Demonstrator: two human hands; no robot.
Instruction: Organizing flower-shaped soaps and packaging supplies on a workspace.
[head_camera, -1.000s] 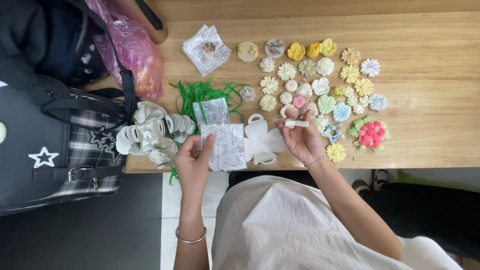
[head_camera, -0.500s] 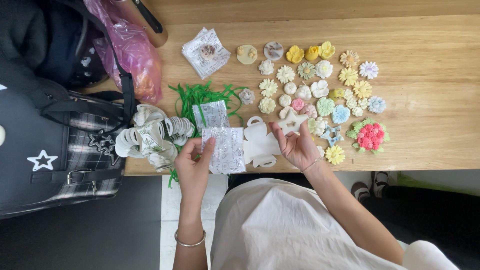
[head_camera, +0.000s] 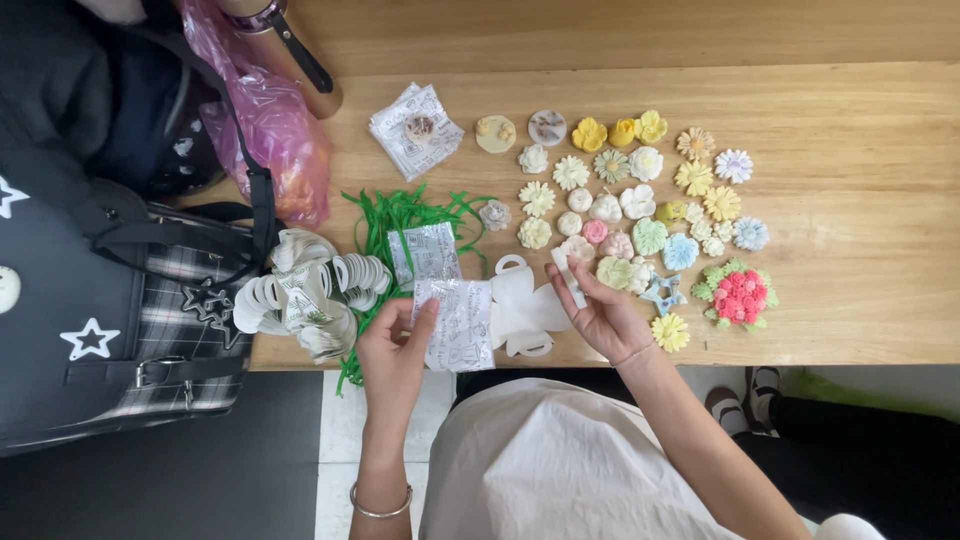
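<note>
In the head view, the person is sitting at a wooden table (head_camera: 860, 270) and working near its front edge. The left hand (head_camera: 392, 345) is pinching the lower left side of a printed translucent wrapper (head_camera: 455, 322), thumb and fingers closed on it, so the wrapper is lying flat at the table's front edge, just left of a flat white cut-out box blank (head_camera: 525, 300). The right hand (head_camera: 600, 312) is holding a small white moulded piece (head_camera: 570, 275) between thumb and fingertips, lifted just above the table and just right of the box blank; its exact shape is hard to tell, since it is turned edge-on.

Further back on the table from the blank, a wide spread of pastel flower-shaped pieces (head_camera: 640, 190) is lying loose, with a pink and green bouquet piece (head_camera: 738, 292) at the spread's right end. None of these is wrapped, so most of the packing looks to be ahead, as far as can be judged. A second wrapper (head_camera: 425, 252) is lying on green paper shred (head_camera: 395, 212), just behind the held one, and a small stack of wrappers (head_camera: 412, 128) is sitting further back. A heap of white box blanks (head_camera: 305, 280) is piled left of the shred, beside a black bag (head_camera: 100, 290) and a pink plastic bag (head_camera: 265, 110).
</note>
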